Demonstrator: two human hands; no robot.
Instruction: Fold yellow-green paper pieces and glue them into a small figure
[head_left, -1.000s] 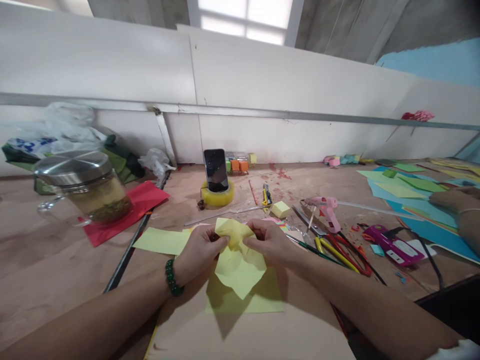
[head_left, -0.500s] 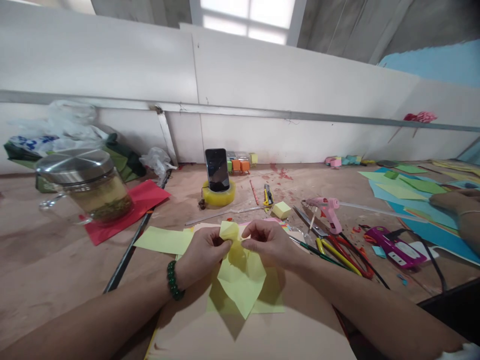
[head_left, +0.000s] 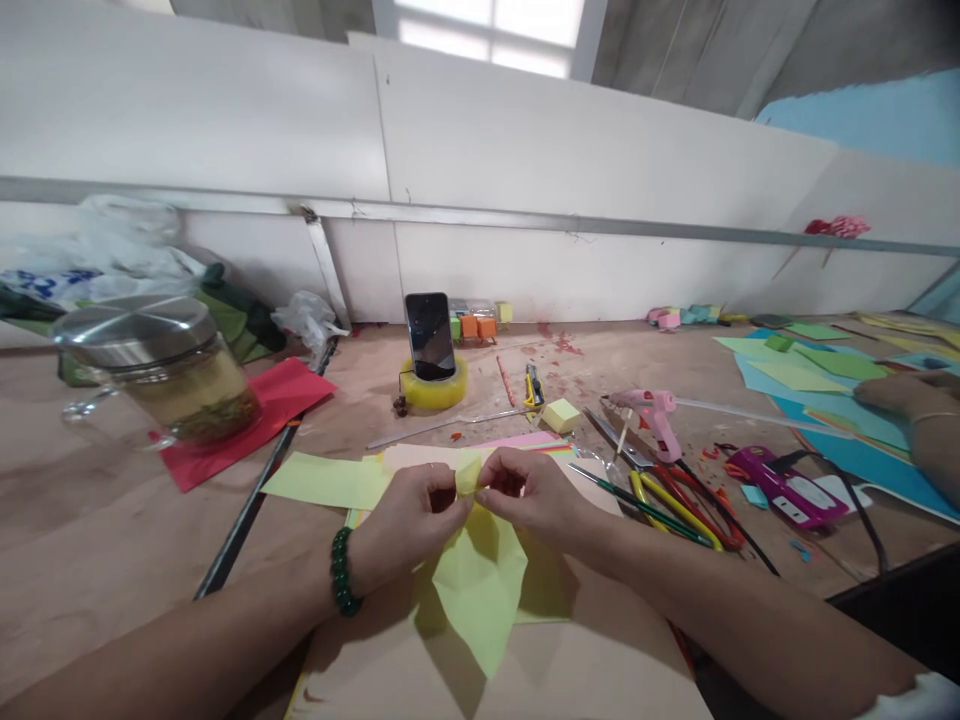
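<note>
Head camera: from where I stand, the person's left hand [head_left: 412, 515] is pinching a creased sheet of thin yellow paper [head_left: 481, 590] near its top, thumb against bent fingers. The right hand [head_left: 529, 492] grips the same narrow top from the other side, its thumb and forefinger meeting at the paper's edge. Below the two hands the paper flares out and hangs down to a point, over a flat, pale yellow-green paper sheet [head_left: 546, 592] lying on a large peach-coloured sheet [head_left: 592, 665]. A string of round dark green beads [head_left: 342, 570] circles the left wrist, and beside that hand lies a flat yellow paper strip [head_left: 319, 482].

Past the hands on the brown bench [head_left: 90, 570], a black phone [head_left: 430, 337] stands upright in a roll of yellow tape [head_left: 435, 392]. Just beyond the right hand sits a small pale yellow block [head_left: 561, 415]; farther right lies a pink glue gun [head_left: 654, 412]. At the far right, a co-worker's hand [head_left: 911, 392] rests over blue and green papers [head_left: 799, 377].
</note>
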